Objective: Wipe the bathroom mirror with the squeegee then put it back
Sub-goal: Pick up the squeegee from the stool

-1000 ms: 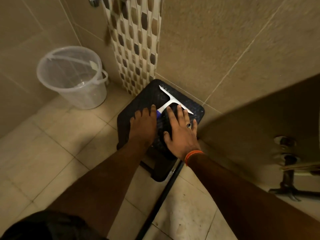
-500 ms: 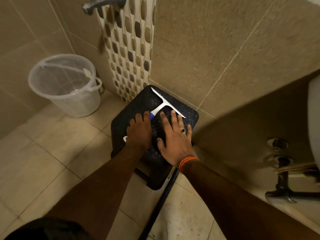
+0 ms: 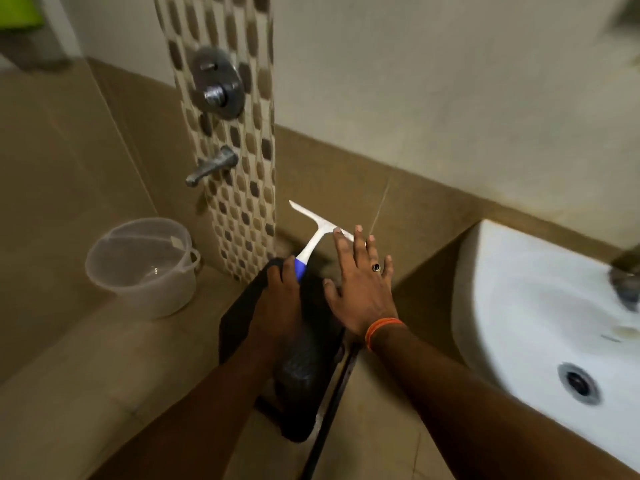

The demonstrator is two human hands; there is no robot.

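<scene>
The squeegee (image 3: 317, 237) is white with a blue grip and a T-shaped blade. My left hand (image 3: 278, 299) is closed around its blue grip and holds it lifted above the black plastic stool (image 3: 301, 372), blade pointing up and away. My right hand (image 3: 362, 285) is spread flat with fingers apart, just right of the squeegee, its fingertips overlapping the right end of the blade. It holds nothing. No mirror is in view.
A translucent bucket (image 3: 143, 268) stands on the tiled floor at the left. A tap (image 3: 209, 168) and a round mixer knob (image 3: 216, 83) sit on the patterned tile strip. A white washbasin (image 3: 540, 306) fills the right side.
The squeegee lay on the stool with both hands beside it; now my left hand has gripped its handle and raised it. The view has tilted up, showing tap and basin.
</scene>
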